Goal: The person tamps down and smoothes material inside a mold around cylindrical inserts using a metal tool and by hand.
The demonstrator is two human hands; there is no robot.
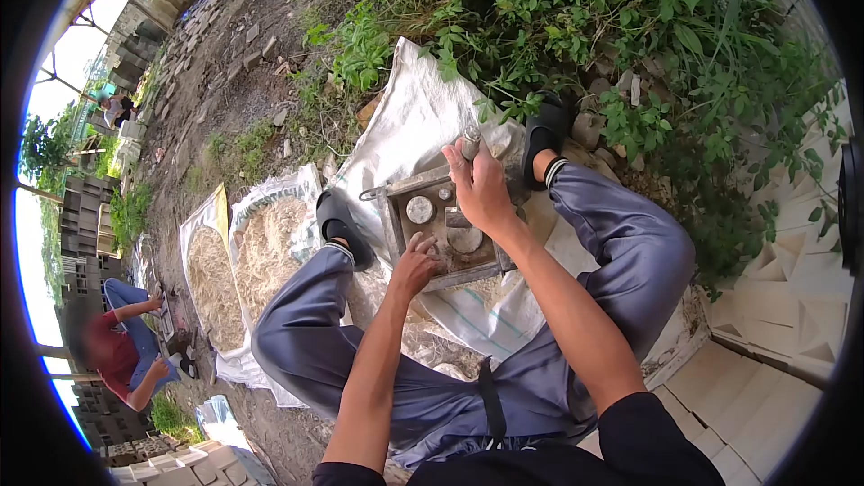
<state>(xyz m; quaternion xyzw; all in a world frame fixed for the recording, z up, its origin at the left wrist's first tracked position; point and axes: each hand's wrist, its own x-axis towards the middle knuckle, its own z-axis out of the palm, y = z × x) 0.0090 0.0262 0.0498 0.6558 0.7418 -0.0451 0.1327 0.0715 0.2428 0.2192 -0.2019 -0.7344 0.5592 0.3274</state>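
In the head view, the right hand [483,187] is closed around a grey, rounded object [471,142], which pokes up past its fingers above the far right of a wooden box [463,276]; the left hand [417,268] is half open, its fingers loosely bent over the box's near left side; whether it touches or grips anything I cannot tell; just beyond its fingertips lies a round pale disc [419,209]; a second disc [465,239] sits between the two hands; beneath the box spreads a white sack [418,94], reaching beyond both hands.
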